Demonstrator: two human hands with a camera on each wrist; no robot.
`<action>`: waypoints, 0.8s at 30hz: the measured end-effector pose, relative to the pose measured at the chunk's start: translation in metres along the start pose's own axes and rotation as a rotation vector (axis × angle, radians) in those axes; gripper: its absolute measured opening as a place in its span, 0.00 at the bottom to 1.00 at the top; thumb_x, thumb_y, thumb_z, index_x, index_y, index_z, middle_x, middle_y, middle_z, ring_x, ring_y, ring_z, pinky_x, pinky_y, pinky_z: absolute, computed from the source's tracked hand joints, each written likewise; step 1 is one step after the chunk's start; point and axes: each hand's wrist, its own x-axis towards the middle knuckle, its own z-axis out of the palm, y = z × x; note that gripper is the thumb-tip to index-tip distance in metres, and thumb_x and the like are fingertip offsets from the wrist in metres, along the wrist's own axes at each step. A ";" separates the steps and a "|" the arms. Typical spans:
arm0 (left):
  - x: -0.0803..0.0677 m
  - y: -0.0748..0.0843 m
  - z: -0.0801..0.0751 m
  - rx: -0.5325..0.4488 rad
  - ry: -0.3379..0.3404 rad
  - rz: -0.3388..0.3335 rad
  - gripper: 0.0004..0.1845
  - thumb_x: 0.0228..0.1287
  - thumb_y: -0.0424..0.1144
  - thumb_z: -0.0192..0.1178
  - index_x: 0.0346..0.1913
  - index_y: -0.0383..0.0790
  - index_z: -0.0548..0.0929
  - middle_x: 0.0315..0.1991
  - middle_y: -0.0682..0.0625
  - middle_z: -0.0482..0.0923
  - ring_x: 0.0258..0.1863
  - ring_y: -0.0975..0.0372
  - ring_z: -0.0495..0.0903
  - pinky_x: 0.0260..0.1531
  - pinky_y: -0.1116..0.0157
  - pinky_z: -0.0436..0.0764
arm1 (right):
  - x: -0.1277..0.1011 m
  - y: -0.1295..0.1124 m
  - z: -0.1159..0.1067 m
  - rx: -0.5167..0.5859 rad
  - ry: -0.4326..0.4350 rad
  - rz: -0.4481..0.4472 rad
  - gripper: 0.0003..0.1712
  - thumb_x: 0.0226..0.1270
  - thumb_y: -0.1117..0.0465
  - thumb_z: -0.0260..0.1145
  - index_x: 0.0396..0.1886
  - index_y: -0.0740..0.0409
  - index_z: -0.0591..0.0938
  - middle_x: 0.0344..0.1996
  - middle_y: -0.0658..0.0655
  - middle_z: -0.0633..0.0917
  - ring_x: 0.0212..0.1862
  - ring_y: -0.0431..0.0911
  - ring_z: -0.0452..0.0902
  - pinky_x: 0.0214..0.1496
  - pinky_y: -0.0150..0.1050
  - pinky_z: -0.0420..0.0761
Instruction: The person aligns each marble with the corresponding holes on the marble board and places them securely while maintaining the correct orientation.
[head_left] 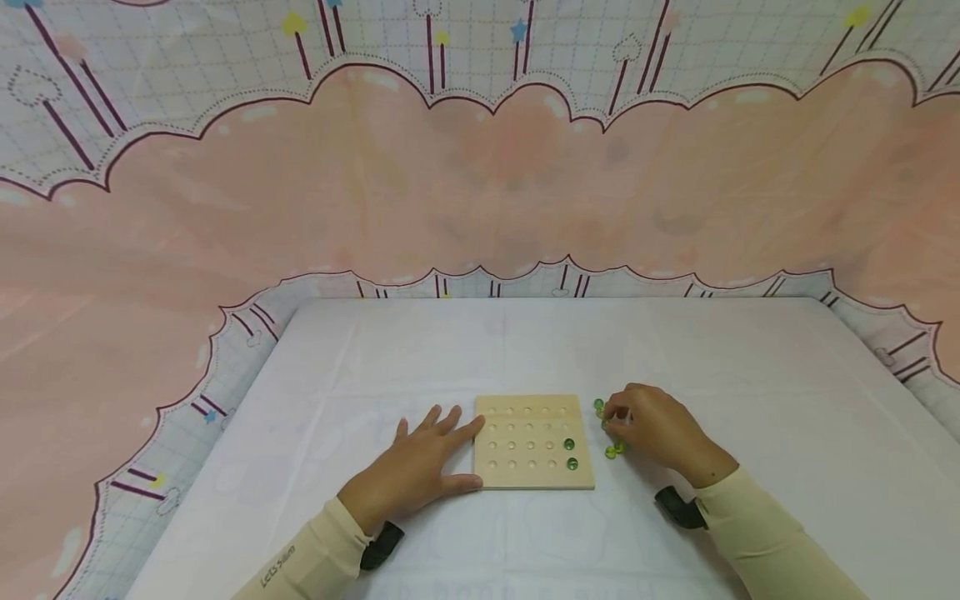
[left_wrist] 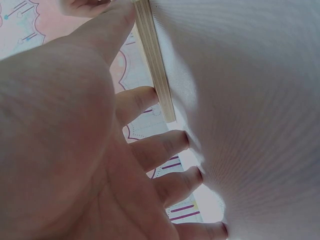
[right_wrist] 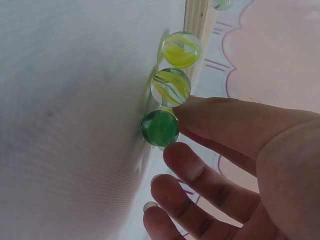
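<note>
A pale wooden board (head_left: 534, 483) with rows of shallow round dimples lies flat on the white cloth. Two green marbles (head_left: 569, 444) sit in dimples near its right side. My left hand (head_left: 416, 467) is spread at the board's left edge, thumb and index finger touching it; the left wrist view shows the other fingertips (left_wrist: 182, 140) down on the cloth. Right of the board, my right hand (head_left: 660, 429) pinches a green marble (right_wrist: 160, 128) between thumb and index finger, low at the cloth. Beside it are yellow-swirled marbles (right_wrist: 181, 50), partly hidden by the fingers.
White cloth (head_left: 420, 350) covers the table around the board. Behind stands a peach and white patterned curtain (head_left: 480, 192). A small black device (head_left: 681, 507) is strapped at each wrist, against the cream sleeves (head_left: 765, 533).
</note>
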 end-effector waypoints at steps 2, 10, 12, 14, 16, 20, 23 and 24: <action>0.000 0.000 -0.001 -0.003 0.001 0.003 0.44 0.58 0.66 0.64 0.77 0.60 0.62 0.79 0.44 0.55 0.80 0.43 0.49 0.69 0.28 0.49 | 0.000 -0.001 0.000 -0.006 0.005 0.000 0.04 0.57 0.65 0.75 0.33 0.54 0.89 0.29 0.49 0.83 0.32 0.43 0.74 0.34 0.37 0.76; -0.002 0.001 -0.003 -0.007 0.001 0.001 0.44 0.58 0.66 0.64 0.77 0.60 0.63 0.79 0.44 0.56 0.79 0.43 0.50 0.68 0.27 0.50 | 0.001 -0.004 -0.002 0.000 0.012 -0.007 0.04 0.58 0.64 0.75 0.33 0.54 0.89 0.30 0.49 0.83 0.33 0.43 0.74 0.35 0.38 0.77; -0.002 0.001 -0.003 -0.012 0.003 -0.001 0.44 0.58 0.65 0.64 0.76 0.60 0.63 0.79 0.43 0.56 0.79 0.43 0.50 0.68 0.27 0.50 | 0.001 -0.005 -0.002 0.003 0.019 -0.019 0.04 0.58 0.64 0.75 0.33 0.54 0.89 0.30 0.49 0.83 0.33 0.43 0.74 0.35 0.38 0.77; -0.002 0.000 -0.002 -0.011 0.004 0.000 0.44 0.58 0.65 0.65 0.77 0.60 0.63 0.79 0.43 0.56 0.79 0.43 0.50 0.68 0.28 0.49 | 0.001 -0.007 -0.001 0.011 0.023 -0.028 0.03 0.59 0.64 0.74 0.34 0.55 0.89 0.30 0.49 0.83 0.33 0.43 0.74 0.35 0.38 0.77; -0.001 0.000 -0.001 -0.010 0.004 0.000 0.44 0.58 0.65 0.64 0.77 0.60 0.63 0.79 0.44 0.56 0.79 0.43 0.49 0.68 0.28 0.49 | 0.001 -0.009 -0.001 0.021 0.023 -0.033 0.04 0.59 0.65 0.74 0.34 0.55 0.89 0.30 0.49 0.83 0.33 0.42 0.74 0.35 0.38 0.77; -0.001 0.000 0.000 -0.010 0.005 0.003 0.44 0.58 0.66 0.64 0.77 0.61 0.63 0.79 0.44 0.56 0.79 0.43 0.49 0.68 0.28 0.49 | 0.002 -0.015 0.001 0.029 0.020 -0.031 0.04 0.59 0.65 0.74 0.34 0.55 0.89 0.31 0.49 0.83 0.34 0.42 0.74 0.36 0.38 0.78; -0.001 0.000 0.000 -0.007 0.008 0.005 0.44 0.57 0.66 0.65 0.77 0.60 0.63 0.78 0.44 0.57 0.79 0.43 0.50 0.68 0.27 0.49 | 0.003 -0.020 0.003 0.022 0.015 -0.039 0.04 0.59 0.64 0.74 0.35 0.54 0.89 0.31 0.48 0.83 0.34 0.42 0.74 0.36 0.38 0.78; 0.000 -0.001 0.000 -0.005 0.008 0.004 0.45 0.57 0.66 0.65 0.77 0.61 0.63 0.78 0.44 0.57 0.79 0.43 0.50 0.68 0.28 0.50 | 0.004 -0.021 0.003 0.018 0.014 -0.044 0.04 0.59 0.64 0.74 0.35 0.54 0.89 0.31 0.48 0.83 0.34 0.42 0.74 0.36 0.38 0.78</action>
